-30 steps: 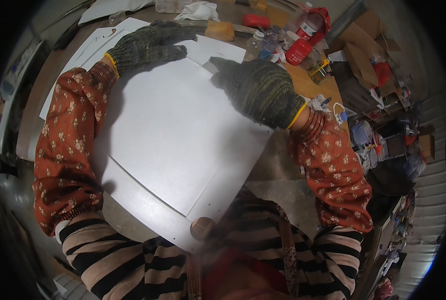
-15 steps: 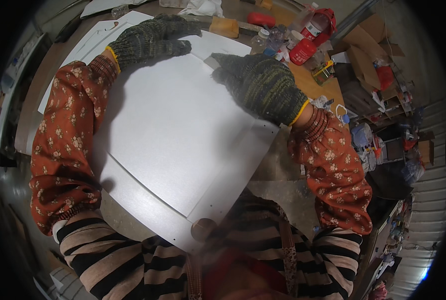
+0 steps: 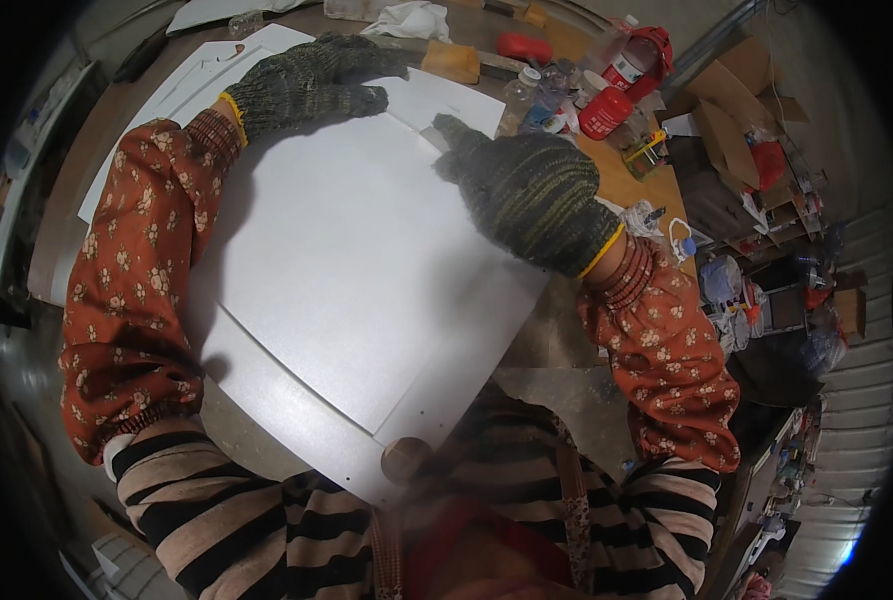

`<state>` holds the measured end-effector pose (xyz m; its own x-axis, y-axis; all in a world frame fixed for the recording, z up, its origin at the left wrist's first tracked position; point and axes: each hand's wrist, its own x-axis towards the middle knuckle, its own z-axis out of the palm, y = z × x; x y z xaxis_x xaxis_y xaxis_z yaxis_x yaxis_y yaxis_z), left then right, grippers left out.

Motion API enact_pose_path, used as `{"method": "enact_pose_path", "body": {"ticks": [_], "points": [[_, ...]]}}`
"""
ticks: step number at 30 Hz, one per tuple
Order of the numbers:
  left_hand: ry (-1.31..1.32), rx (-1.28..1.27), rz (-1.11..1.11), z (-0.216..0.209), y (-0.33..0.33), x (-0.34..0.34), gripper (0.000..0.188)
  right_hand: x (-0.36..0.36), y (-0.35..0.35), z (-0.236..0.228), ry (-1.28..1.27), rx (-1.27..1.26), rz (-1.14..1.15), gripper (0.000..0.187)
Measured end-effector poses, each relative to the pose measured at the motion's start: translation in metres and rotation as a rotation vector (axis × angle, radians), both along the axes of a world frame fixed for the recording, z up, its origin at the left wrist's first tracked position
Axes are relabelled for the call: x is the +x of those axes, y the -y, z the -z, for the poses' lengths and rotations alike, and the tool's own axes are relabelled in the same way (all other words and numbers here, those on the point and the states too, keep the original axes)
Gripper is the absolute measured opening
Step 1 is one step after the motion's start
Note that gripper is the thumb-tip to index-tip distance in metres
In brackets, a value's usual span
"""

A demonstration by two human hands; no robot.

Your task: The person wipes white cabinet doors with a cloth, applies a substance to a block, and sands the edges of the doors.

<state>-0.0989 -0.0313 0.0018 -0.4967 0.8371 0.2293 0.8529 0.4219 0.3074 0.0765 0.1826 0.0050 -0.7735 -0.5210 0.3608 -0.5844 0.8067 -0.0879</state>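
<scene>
A white cabinet door panel (image 3: pixel 337 260) with a routed groove and a round brown hinge hole lies before me, its near corner close to my body. My left hand (image 3: pixel 312 88), in a dark knitted glove with a yellow cuff, rests at the panel's far left part, fingers stretched out and thumb apart. On the right, my right hand (image 3: pixel 532 190), gloved alike, bends over the panel near its far groove. Its fingers are closed together on a small flat pale-grey piece (image 3: pixel 433 138), mostly hidden by the glove.
Another white panel (image 3: pixel 192 80) lies beneath at the far left. Beyond the right hand stand clear bottles (image 3: pixel 520 85), a red jar (image 3: pixel 607 113) and a yellow-handled tool (image 3: pixel 646 150). A tan block (image 3: pixel 451 62) and white cloth (image 3: pixel 407 20) lie at the back; cardboard boxes (image 3: pixel 732 120) stand right.
My right hand has moved slightly to the right and toward me over the panel, the small grey piece moving with it. The left hand has stayed nearly in place.
</scene>
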Motion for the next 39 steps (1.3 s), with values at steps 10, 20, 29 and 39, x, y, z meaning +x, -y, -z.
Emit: {"method": "enact_pose_path", "body": {"ticks": [10, 20, 29, 39], "points": [[-0.019, -0.033, 0.0, -0.002, -0.007, -0.001, 0.054, 0.016, 0.012, -0.012, -0.107, 0.227, 0.132, 0.026], [-0.04, -0.025, 0.009, 0.0, -0.002, -0.006, 0.052, -0.002, -0.009, -0.003, -0.175, 0.141, -0.11, 0.024], [0.031, -0.056, -0.048, -0.004, -0.001, 0.002, 0.055, 0.009, 0.008, -0.009, 0.062, 0.078, 0.106, 0.025], [-0.026, -0.031, -0.003, 0.001, 0.0, -0.002, 0.053, 0.005, 0.001, -0.011, -0.041, 0.168, -0.017, 0.025]]}}
